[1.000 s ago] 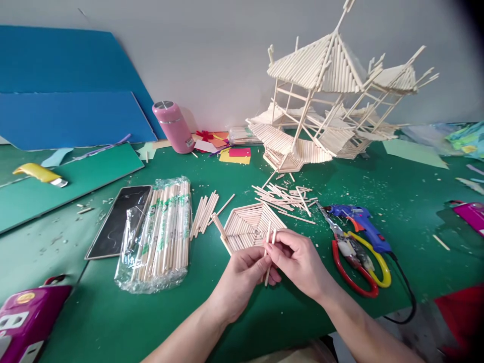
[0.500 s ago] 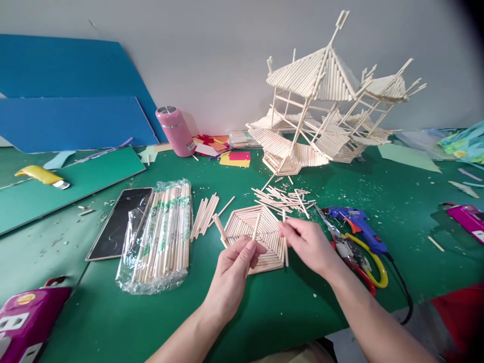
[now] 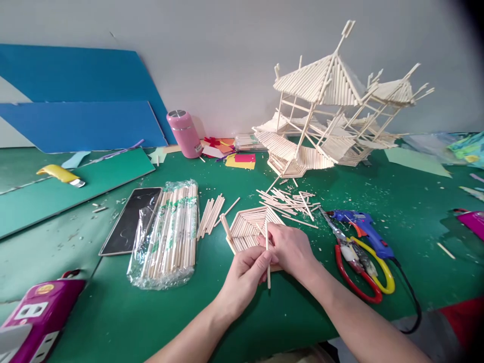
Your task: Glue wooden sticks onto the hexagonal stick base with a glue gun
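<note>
Your L hand (image 3: 245, 280) & R hand (image 3: 292, 249) grasp thin sticks (image 3: 268, 259) together; one points nearly straight away from you. Wrapped sticks' (image 3: 170, 237) green print: unreadable.

From my head camera, I can see two bare hands: my left hand (image 3: 249, 267) just below centre, toward 6 o'clock, and my right hand (image 3: 293, 252) at about 5. The fingers are slender, and the left thumbnail looks short and plain. My left forearm (image 3: 192, 330), bare and smooth, shows at 7 o'clock; my right forearm (image 3: 355, 310), equally bare, at 4 to 5. Beige cloth (image 3: 302, 357), apparently clothing, edges in at 6, its cut hidden.
</note>
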`<state>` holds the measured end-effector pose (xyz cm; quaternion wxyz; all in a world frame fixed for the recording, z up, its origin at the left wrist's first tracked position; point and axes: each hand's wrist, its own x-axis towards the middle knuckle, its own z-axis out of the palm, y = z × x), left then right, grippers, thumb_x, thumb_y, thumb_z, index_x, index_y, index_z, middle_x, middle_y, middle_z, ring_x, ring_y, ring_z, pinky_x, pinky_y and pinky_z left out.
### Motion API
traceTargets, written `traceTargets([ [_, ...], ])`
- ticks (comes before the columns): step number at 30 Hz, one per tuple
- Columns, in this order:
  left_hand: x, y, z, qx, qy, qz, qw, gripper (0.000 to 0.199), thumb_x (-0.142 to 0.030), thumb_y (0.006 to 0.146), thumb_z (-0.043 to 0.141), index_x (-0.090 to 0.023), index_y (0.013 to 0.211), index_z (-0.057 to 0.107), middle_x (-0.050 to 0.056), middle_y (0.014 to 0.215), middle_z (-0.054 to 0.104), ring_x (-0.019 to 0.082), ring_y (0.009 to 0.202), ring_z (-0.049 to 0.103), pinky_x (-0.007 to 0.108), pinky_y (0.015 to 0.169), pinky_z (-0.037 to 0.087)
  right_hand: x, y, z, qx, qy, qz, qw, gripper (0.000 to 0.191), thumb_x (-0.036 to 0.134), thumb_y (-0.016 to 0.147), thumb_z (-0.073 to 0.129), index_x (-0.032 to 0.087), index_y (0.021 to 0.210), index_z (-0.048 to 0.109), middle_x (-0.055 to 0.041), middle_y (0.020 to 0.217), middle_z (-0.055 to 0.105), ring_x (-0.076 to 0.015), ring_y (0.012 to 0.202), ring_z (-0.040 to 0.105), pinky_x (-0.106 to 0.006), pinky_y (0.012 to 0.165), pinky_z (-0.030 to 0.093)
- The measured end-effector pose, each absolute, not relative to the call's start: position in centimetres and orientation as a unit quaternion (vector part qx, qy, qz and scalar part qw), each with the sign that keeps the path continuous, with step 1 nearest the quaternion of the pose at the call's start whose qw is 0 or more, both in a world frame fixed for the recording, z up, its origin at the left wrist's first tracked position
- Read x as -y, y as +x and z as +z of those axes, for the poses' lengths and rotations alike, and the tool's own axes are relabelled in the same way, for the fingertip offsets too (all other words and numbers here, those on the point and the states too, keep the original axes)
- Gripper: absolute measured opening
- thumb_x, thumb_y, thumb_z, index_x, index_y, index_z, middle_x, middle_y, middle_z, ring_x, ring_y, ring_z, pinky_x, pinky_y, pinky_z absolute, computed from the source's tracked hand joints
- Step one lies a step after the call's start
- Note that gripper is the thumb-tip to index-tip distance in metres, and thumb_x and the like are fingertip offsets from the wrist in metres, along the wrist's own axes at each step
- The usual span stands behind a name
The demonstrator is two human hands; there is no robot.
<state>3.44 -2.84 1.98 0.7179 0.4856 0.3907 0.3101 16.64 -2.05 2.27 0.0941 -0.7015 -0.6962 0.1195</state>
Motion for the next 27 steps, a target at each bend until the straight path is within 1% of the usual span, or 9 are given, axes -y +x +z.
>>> traceTargets([
  [3,2.8,3.4,1.5,-0.372,0.462,0.305,0.745,0.032,-0.041,0.077,0.057,-0.012,0.068,0.065,-0.003,0.044,0.043,0.008,0.043,0.037,0.02,0.044,0.025,2.5,17.0,2.4,0.697,-0.699,0.117,0.11,0.013,0.03,0.08,0.05,0.021,0.074,0.056,0.0001,0.067,0.064,-0.0143,0.059,0.056,-0.023,0.05,0.027],
  [6,2.8,3.5,1.3,-0.359,0.434,0.296,0.771,0.03,-0.04,0.077,0.057,-0.012,0.07,0.065,-0.002,0.045,0.048,0.008,0.043,0.04,0.02,0.045,0.027,3.5,18.3,2.5,0.689,-0.702,0.112,0.142,0.018,0.035,0.083,0.046,0.021,0.083,0.057,0.0006,0.067,0.062,-0.0133,0.057,0.055,-0.023,0.051,0.032],
  [11,2.8,3.5,1.2,-0.342,0.406,0.274,0.802,0.031,-0.042,0.076,0.059,-0.011,0.071,0.065,0.0,0.047,0.052,0.008,0.043,0.043,0.02,0.046,0.029,6.7,23.9,2.1,0.593,-0.757,0.082,0.261,0.025,0.041,0.083,0.046,0.02,0.088,0.057,-0.0021,0.067,0.06,-0.0145,0.056,0.054,-0.024,0.053,0.039],
  [13,2.8,3.5,1.2,-0.334,0.402,0.268,0.809,0.031,-0.042,0.076,0.059,-0.012,0.071,0.065,0.001,0.049,0.053,0.009,0.045,0.043,0.02,0.047,0.029,8.1,26.7,1.6,0.537,-0.795,0.045,0.277,0.025,0.042,0.08,0.049,0.02,0.088,0.057,-0.0036,0.073,0.061,-0.0157,0.059,0.056,-0.025,0.055,0.043],
  [15,2.9,3.5,1.2,-0.333,0.409,0.272,0.805,0.03,-0.04,0.076,0.059,-0.011,0.07,0.066,0.001,0.051,0.052,0.009,0.048,0.043,0.021,0.049,0.03,9.4,29.3,1.0,0.499,-0.819,-0.034,0.283,0.026,0.042,0.077,0.05,0.019,0.088,0.057,-0.0072,0.083,0.061,-0.0191,0.069,0.058,-0.029,0.062,0.046],
  [18,2.9,3.4,1.4,-0.335,0.437,0.287,0.784,0.028,-0.037,0.077,0.059,-0.011,0.069,0.067,0.0,0.054,0.05,0.009,0.053,0.041,0.02,0.052,0.03,10.6,32.1,0.1,0.481,-0.837,-0.107,0.239,0.035,0.041,0.073,0.051,0.016,0.096,0.057,-0.0121,0.089,0.058,-0.0255,0.081,0.057,-0.034,0.065,0.047],
  [22,2.8,3.4,1.6,-0.33,0.444,0.291,0.781,0.027,-0.035,0.079,0.057,-0.01,0.074,0.067,0.003,0.06,0.058,0.007,0.047,0.039,0.022,0.049,0.029,11.1,34.0,-1.0,0.484,-0.849,-0.095,0.189,0.041,0.036,0.07,0.05,0.014,0.104,0.054,-0.0133,0.091,0.057,-0.0279,0.086,0.056,-0.038,0.072,0.047],
  [24,2.7,3.5,1.6,-0.335,0.43,0.295,0.784,0.026,-0.034,0.078,0.059,-0.01,0.083,0.066,0.004,0.064,0.061,0.006,0.043,0.038,0.021,0.045,0.026,11.0,34.6,-1.4,0.485,-0.853,-0.079,0.176,0.04,0.034,0.069,0.05,0.014,0.104,0.053,-0.0135,0.093,0.057,-0.0277,0.086,0.057,-0.038,0.074,0.046],
  [27,2.7,3.5,1.5,-0.333,0.413,0.294,0.795,0.028,-0.034,0.077,0.061,-0.011,0.092,0.062,0.003,0.061,0.062,0.005,0.04,0.037,0.02,0.041,0.023,10.5,35.6,-1.5,0.464,-0.87,-0.034,0.166,0.039,0.034,0.066,0.052,0.015,0.1,0.053,-0.0129,0.09,0.06,-0.0277,0.076,0.059,-0.038,0.064,0.046],
])
